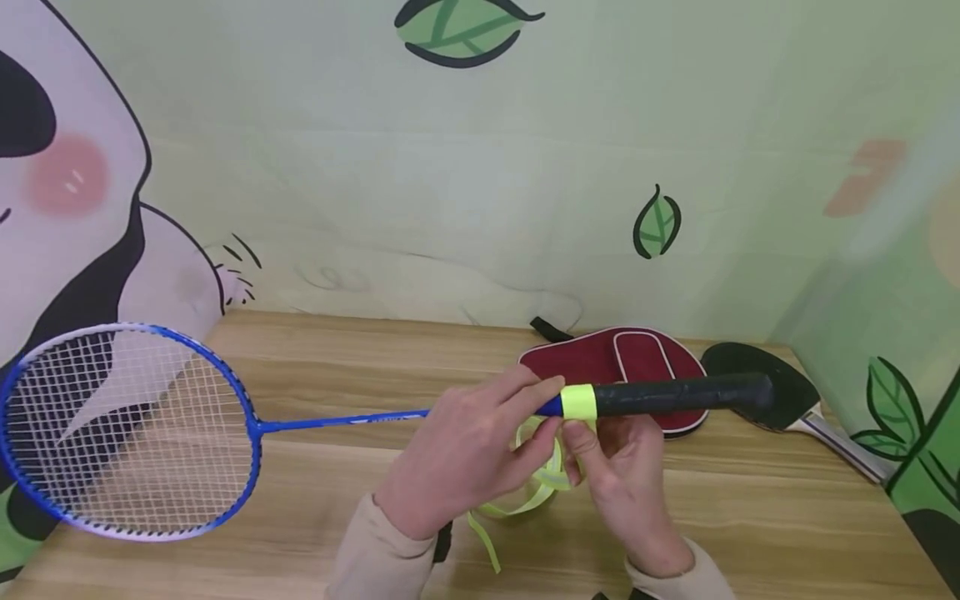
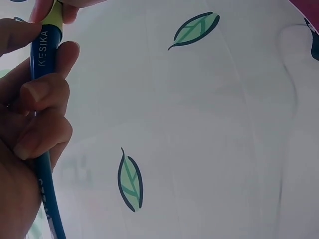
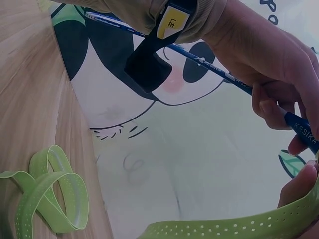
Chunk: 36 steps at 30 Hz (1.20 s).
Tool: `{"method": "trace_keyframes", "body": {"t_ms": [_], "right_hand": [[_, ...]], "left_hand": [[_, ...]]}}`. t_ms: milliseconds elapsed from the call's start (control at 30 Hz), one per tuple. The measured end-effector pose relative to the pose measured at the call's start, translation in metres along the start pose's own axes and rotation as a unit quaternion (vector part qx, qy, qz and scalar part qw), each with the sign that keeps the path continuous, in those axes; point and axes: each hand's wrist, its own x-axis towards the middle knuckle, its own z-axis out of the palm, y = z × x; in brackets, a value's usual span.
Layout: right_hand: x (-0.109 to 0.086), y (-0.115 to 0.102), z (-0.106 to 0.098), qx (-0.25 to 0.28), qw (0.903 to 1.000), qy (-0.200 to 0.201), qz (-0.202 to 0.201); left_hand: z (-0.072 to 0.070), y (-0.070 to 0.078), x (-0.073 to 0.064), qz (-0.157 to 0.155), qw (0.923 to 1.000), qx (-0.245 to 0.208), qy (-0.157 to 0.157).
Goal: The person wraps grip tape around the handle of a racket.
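Observation:
A blue badminton racket (image 1: 330, 422) is held up sideways, its strung head at the left and its black handle (image 1: 675, 393) pointing right. My left hand (image 1: 465, 442) grips the shaft and cone, where the left wrist view shows "KESIKA" lettering (image 2: 44, 49). Around the end of the handle beside the cone goes a band of yellow-green grip tape (image 1: 578, 402). Just under that band, my right hand (image 1: 630, 483) pinches the tape between thumb and fingers. In the right wrist view the perforated tape (image 3: 234, 222) runs down from those fingers, and loose coils (image 3: 60, 199) lie on the table.
Behind the hands, a dark red paddle case (image 1: 573, 358) lies on the wooden table (image 1: 337, 492). To its right is a black table tennis bat (image 1: 757, 367). A wall (image 1: 450, 192) with panda and leaf pictures stands at the back.

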Motion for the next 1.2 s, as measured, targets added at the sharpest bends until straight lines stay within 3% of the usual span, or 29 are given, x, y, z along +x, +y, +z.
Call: {"method": "trace_keyframes", "body": {"t_ms": [300, 633, 1200], "right_hand": [[0.001, 0.003, -0.001, 0.022, 0.9996, 0.001, -0.019], [0.003, 0.005, -0.002, 0.042, 0.9972, -0.011, -0.061], [0.01, 0.014, -0.001, 0.103, 0.9883, -0.037, -0.106]], "left_hand": [[0.001, 0.002, 0.0, 0.002, 0.9998, -0.002, -0.017], [0.006, 0.004, 0.002, 0.033, 0.9974, 0.06, 0.021], [0.012, 0.0, -0.001, 0.028, 0.995, 0.092, 0.027]]}}
